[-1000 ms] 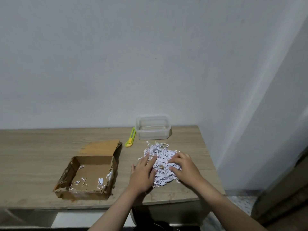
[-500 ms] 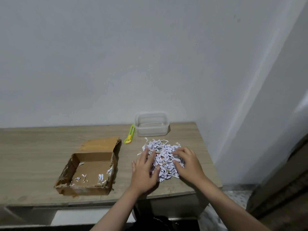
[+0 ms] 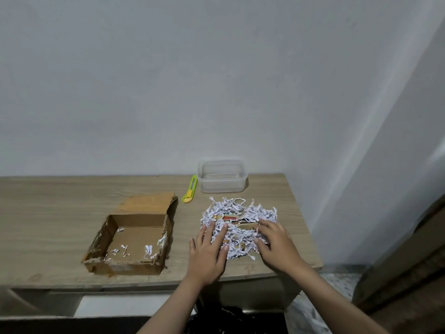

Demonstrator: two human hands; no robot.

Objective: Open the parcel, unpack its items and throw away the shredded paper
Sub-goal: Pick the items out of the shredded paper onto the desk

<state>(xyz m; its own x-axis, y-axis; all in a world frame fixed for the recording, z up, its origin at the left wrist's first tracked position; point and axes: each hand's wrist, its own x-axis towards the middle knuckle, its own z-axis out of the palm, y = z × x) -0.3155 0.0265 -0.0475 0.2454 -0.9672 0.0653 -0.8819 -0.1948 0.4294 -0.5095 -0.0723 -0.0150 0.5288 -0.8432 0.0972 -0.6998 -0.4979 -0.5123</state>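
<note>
A heap of white shredded paper lies on the wooden table near its right end. Flat items, one with red and dark stripes, one brown, show through the middle of the heap. My left hand rests flat on the heap's near left side, fingers spread. My right hand lies on the near right side, fingers apart and touching the brown item. The opened cardboard parcel sits to the left with its flap back; only a few paper shreds lie inside.
A clear plastic container stands against the wall behind the heap. A yellow-green utility knife lies just left of it. The table's right edge is close to my right hand; a dark bag sits on the floor below.
Both hands have drawn apart across the heap, spreading the shreds and uncovering the flat items in the middle. The view has also shifted slightly.
</note>
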